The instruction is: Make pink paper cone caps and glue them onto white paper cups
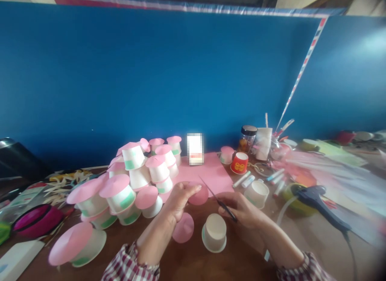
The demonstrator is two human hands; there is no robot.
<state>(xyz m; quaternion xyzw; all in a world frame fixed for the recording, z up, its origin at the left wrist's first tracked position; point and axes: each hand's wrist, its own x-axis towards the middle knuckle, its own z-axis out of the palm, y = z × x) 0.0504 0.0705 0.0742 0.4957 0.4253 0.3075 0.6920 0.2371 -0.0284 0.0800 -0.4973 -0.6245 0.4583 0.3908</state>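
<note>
My left hand [177,202] pinches a pink paper circle [199,194] above the table's middle. In my right hand [239,208] are dark-handled scissors [224,208], their thin pointed blade tilted up toward the paper circle; the far finger loop is hidden. Between my forearms, a second pink paper circle [183,228] lies on the brown table. Just right of it a white paper cup [214,232] stands upside down. Another white cup [257,193] is beyond my right hand. To the left, several paper cups with pink paper tops [119,188] are stacked in a cluster.
Pink paper sheet [211,168] lies at the back. To the right are a red cup [239,163], a lidded jar [247,138], markers [241,179] and a glue gun [322,206] with a cord. A blue partition [193,71] closes off the far side.
</note>
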